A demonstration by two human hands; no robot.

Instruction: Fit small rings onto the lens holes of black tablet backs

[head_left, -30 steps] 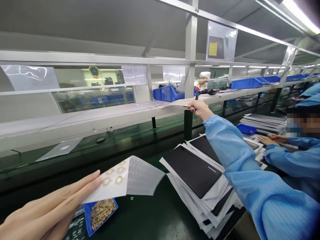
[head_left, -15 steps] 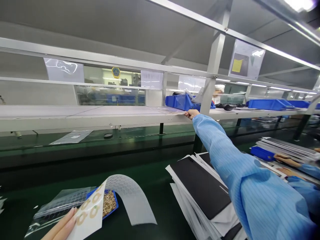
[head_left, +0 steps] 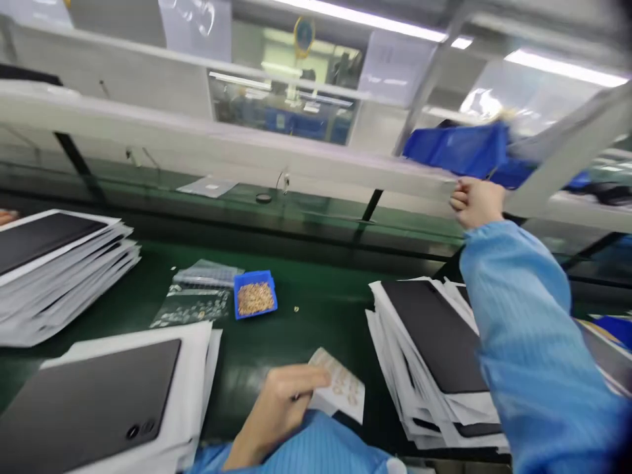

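My left hand [head_left: 284, 401] is closed, low and near my body, pinching a white sheet of ring-shaped stickers [head_left: 349, 394] between thumb and fingers. The sheet hangs to the right of the hand. My right hand [head_left: 478, 201] is stretched up to the front edge of the shelf [head_left: 316, 148], just below a blue bin [head_left: 457, 148]. Its fingers are curled shut; blur hides what, if anything, is in them. A small blue tray [head_left: 270, 283] of small tan pieces stands on the dark green table, beside a clear plastic bag [head_left: 197, 306].
Stacks of dark flat panels interleaved with white sheets lie at the right [head_left: 434, 336], near left [head_left: 99, 395] and far left [head_left: 59, 230]. One tiny ring [head_left: 296, 309] lies right of the tray. A shelf post [head_left: 563, 158] rises beside my right arm.
My view has tilted down and swung left. The sticker sheet has come back toward my body in my left hand. My right hand stays at the shelf edge, its fingers now more curled.
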